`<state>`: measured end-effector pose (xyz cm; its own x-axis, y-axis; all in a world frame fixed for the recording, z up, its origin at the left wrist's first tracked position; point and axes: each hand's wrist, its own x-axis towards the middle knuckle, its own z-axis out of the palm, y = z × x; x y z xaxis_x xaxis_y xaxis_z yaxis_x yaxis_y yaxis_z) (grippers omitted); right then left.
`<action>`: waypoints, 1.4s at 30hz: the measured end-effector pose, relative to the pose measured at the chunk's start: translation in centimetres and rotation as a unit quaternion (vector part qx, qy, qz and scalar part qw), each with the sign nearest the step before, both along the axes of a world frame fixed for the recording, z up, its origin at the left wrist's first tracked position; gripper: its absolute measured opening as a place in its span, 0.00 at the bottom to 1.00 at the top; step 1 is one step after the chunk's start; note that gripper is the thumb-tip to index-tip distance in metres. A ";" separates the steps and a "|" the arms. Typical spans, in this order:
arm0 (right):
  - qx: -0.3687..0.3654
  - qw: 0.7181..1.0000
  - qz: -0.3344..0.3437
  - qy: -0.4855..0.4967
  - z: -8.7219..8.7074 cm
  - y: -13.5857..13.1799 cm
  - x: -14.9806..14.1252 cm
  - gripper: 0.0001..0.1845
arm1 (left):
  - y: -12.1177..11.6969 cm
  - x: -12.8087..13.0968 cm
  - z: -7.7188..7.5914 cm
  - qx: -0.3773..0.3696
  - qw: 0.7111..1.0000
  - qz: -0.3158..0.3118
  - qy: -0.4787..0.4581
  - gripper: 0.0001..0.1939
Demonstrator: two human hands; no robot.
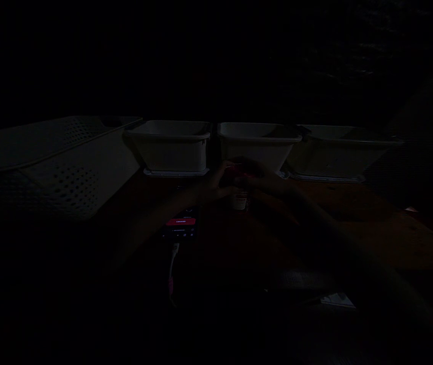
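The picture is very dark. In the middle of the table, my left hand [218, 183] and my right hand [260, 176] come together with fingers curved around a dark red object [235, 172], whose kind I cannot make out. Directly under my fingers shows a small pale cup-like container [240, 201] with reddish markings; whether it is joined to the red object is hidden. Below my left forearm lies a phone [180, 225], its lit screen showing a red bar.
A white perforated basket [113, 162] stands at the left. Along the back are three pale tubs: one left of centre [176, 154], one behind my hands [254, 147], one at right [334, 157]. A white cable [172, 261] runs from the phone toward me.
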<state>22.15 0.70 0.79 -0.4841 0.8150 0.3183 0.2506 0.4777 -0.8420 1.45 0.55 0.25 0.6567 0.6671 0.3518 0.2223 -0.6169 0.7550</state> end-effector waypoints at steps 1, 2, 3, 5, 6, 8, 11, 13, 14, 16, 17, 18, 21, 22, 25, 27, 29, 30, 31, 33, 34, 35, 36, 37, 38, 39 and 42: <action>0.001 1.000 0.004 0.001 0.0 0.0 0.0 0.38 | 0.1 0.0 -0.1 0.001 1.000 -0.001 -0.001 0.32; 0.002 1.000 0.009 -0.001 0.0 0.1 0.1 0.38 | 0.1 0.0 -0.1 0.000 1.000 0.000 -0.002 0.32; 0.003 1.000 0.012 -0.002 -0.1 0.1 0.1 0.38 | 0.1 0.0 -0.1 -0.001 1.000 0.001 -0.002 0.32; 0.002 1.000 0.012 -0.003 -0.1 0.2 0.2 0.38 | 0.0 0.0 -0.1 -0.004 1.000 0.003 0.001 0.32; 0.001 1.000 0.010 -0.002 -0.2 0.2 0.2 0.38 | -0.1 0.0 0.0 -0.005 1.000 0.004 0.003 0.32; -0.003 1.000 0.008 0.005 -0.2 0.2 0.2 0.39 | -0.3 0.0 0.1 -0.005 1.000 0.003 0.005 0.31; -0.002 1.000 0.010 0.006 -0.1 0.1 0.2 0.38 | -0.6 0.1 0.3 -0.011 1.000 0.000 -0.002 0.32; 0.001 1.000 0.011 0.004 -0.1 0.0 0.1 0.37 | -0.7 0.1 0.4 -0.020 1.000 0.000 -0.005 0.31; 0.000 1.000 0.011 0.002 0.0 0.0 0.1 0.37 | -0.7 0.1 0.4 -0.025 1.000 0.002 -0.005 0.31; -0.005 1.000 0.011 0.002 0.0 -0.1 0.1 0.37 | -0.8 0.1 0.4 -0.029 1.000 0.008 0.001 0.30; -0.007 1.000 0.011 0.003 0.0 -0.1 0.1 0.38 | -0.8 0.1 0.4 -0.028 1.000 0.010 0.002 0.30; -0.007 1.000 0.012 0.004 0.0 -0.1 0.1 0.38 | -0.8 0.1 0.4 -0.025 1.000 0.010 0.002 0.30; -0.009 1.000 0.010 0.006 0.0 -0.1 0.1 0.38 | -0.6 0.1 0.3 -0.009 1.000 -0.003 0.001 0.31; -0.011 1.000 0.008 0.006 0.0 -0.1 0.1 0.38 | -0.5 0.1 0.3 -0.005 1.000 -0.004 0.002 0.31; -0.012 1.000 0.009 0.006 0.0 0.0 0.1 0.39 | -0.3 0.0 0.1 -0.004 1.000 0.003 0.004 0.30; -0.007 1.000 0.015 0.007 -0.1 0.0 0.1 0.38 | -0.2 0.0 0.0 0.001 1.000 0.003 0.001 0.30; -0.005 1.000 0.011 0.010 -0.1 0.0 0.0 0.38 | -0.2 0.0 0.0 0.001 1.000 0.001 0.001 0.30; -0.007 1.000 0.008 0.011 -0.1 0.0 0.0 0.37 | -0.2 0.0 0.0 -0.001 1.000 0.002 0.002 0.30; -0.009 1.000 0.007 0.012 -0.1 0.0 0.0 0.37 | -0.3 0.0 0.0 -0.006 1.000 0.004 0.004 0.30; -0.010 1.000 0.012 0.012 -0.1 0.0 0.1 0.37 | -0.4 0.0 0.1 -0.012 1.000 0.007 0.006 0.31; -0.008 1.000 0.015 0.011 -0.1 0.1 0.1 0.36 | -0.5 0.0 0.1 -0.013 1.000 0.008 0.005 0.31; -0.006 1.000 0.017 0.009 -0.1 0.1 0.1 0.36 | -0.5 0.0 0.2 -0.013 1.000 0.008 0.004 0.31; -0.005 1.000 0.016 0.008 -0.2 0.1 0.1 0.37 | -0.5 0.0 0.2 -0.012 1.000 0.008 0.005 0.31; -0.005 1.000 0.015 0.007 -0.2 0.1 0.2 0.37 | -0.5 0.1 0.2 -0.010 1.000 0.007 0.005 0.31; -0.006 1.000 0.013 0.007 -0.2 0.2 0.2 0.38 | -0.5 0.1 0.2 -0.008 1.000 0.005 0.006 0.30; -0.008 1.000 0.013 0.007 -0.2 0.2 0.2 0.39 | -0.5 0.1 0.2 -0.008 1.000 0.004 0.006 0.30; -0.009 1.000 0.017 0.012 -0.2 0.2 0.2 0.40 | -0.4 0.1 0.1 -0.006 1.000 0.007 0.006 0.30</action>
<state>22.34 0.91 0.55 -0.5032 0.8043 0.3160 0.2145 0.4705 -0.8559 1.53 0.19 0.39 0.6518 0.6799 0.3360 0.2390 -0.6045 0.7599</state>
